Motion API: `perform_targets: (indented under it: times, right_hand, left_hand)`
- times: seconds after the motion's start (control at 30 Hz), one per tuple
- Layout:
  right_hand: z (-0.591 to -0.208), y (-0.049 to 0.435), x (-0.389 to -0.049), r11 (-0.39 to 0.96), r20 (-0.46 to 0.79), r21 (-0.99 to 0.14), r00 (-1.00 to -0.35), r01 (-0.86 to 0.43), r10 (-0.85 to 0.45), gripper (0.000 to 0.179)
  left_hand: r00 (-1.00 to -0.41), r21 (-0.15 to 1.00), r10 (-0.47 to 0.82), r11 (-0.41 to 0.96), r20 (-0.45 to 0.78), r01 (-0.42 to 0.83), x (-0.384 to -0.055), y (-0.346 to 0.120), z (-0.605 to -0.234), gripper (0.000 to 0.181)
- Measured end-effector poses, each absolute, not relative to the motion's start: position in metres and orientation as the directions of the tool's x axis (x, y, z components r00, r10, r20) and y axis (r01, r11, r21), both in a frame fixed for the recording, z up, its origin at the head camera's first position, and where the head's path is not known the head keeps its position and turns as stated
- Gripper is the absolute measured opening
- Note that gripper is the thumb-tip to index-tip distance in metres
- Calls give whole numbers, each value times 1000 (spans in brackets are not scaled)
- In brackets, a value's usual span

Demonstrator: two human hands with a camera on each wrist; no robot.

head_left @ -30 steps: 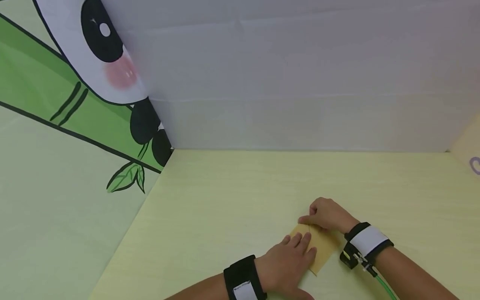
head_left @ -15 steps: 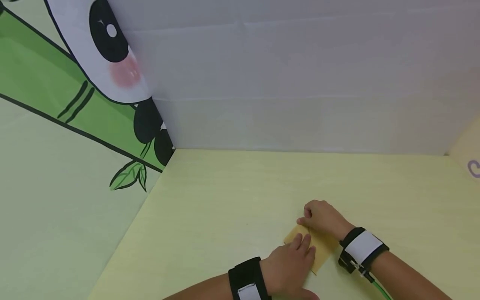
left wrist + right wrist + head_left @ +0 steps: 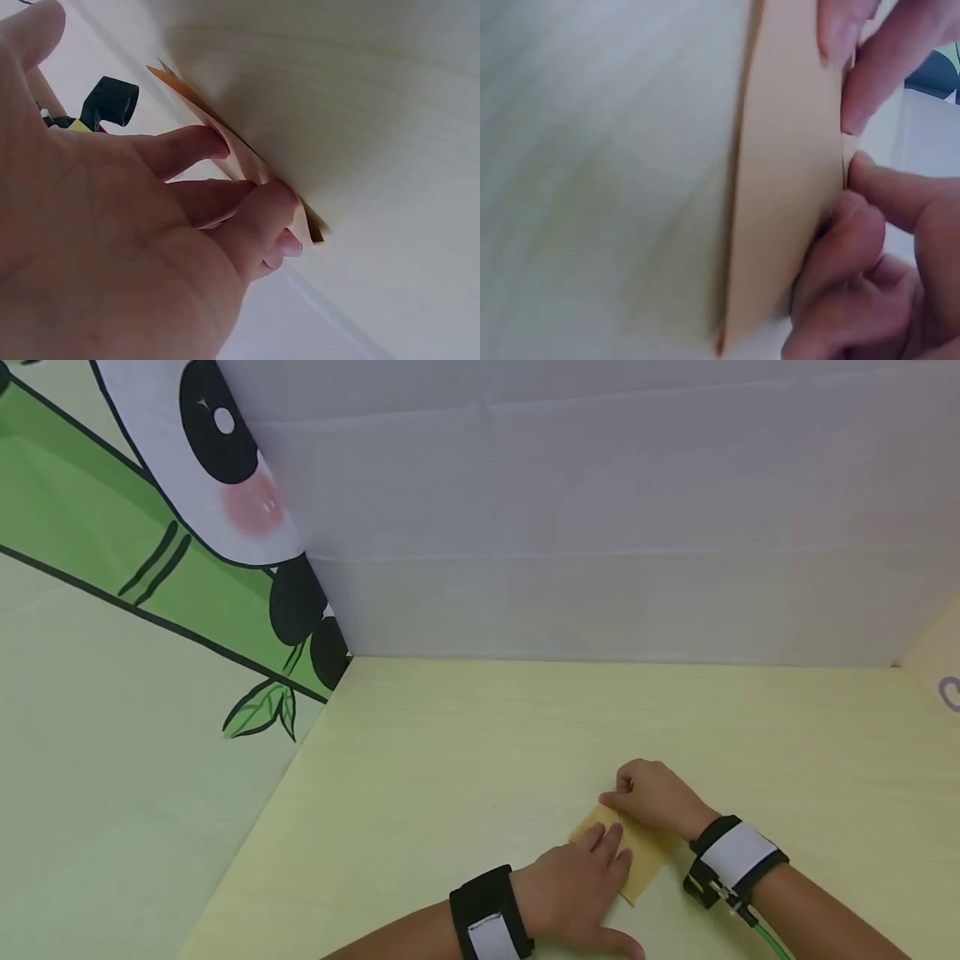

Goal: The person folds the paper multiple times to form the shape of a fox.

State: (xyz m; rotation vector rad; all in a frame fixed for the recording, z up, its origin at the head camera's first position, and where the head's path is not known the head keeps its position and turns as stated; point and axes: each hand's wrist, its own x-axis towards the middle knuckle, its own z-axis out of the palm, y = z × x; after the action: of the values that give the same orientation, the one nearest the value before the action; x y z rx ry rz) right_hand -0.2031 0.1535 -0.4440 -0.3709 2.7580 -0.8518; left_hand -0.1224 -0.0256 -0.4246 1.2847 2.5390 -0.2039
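Observation:
A folded sheet of yellow-orange paper [image 3: 647, 858] lies on the table, a fold line running down its middle. My left hand [image 3: 573, 889] rests on its left part, fingers spread and fingertips pressing it down. At the paper's far corner, my right hand [image 3: 660, 797] has its fingers curled and its thumb extended. In the right wrist view the right thumb and curled index finger pinch the edge of the paper [image 3: 784, 165], with left fingertips close by. The left wrist view shows the paper [image 3: 244, 154] edge-on, its layers slightly parted at one end.
The pale yellow table [image 3: 450, 760] meets a grey-white panel [image 3: 600, 527] at the back. A side panel [image 3: 112, 735] with a panda and bamboo drawing stands at left. Both wrists wear black bands; a green cable [image 3: 771, 939] runs from the right one.
Both hands stay at the paper with only small shifts. The right hand moves slightly left and back along the far corner. The left thumb spreads a little farther right.

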Motion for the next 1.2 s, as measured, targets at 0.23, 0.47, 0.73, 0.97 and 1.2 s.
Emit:
perform_targets:
  times: [0.23,0.47,0.73,0.97,1.2]
  right_hand:
    - [-445,148,-194,818,-159,-567,-962,-97,-223,45]
    - [-448,145,-190,829,-118,-550,-973,-100,-196,41]
    - [-444,148,-192,823,-105,-549,-965,-144,-239,46]
    - [-445,148,-191,822,-117,-556,-967,-127,-228,46]
    - [-448,147,-189,816,-119,-566,-969,-112,-215,46]
  left_hand:
    - [-573,14,765,603,-295,798,-124,-25,-426,100]
    - [-577,100,774,617,-261,781,-126,-29,-427,86]
    - [-631,512,775,532,27,675,-144,-48,-425,27]
    - [-853,687,520,633,-38,355,-182,-59,-414,12]
    - [-851,703,515,645,-107,301,-212,-48,-431,10]
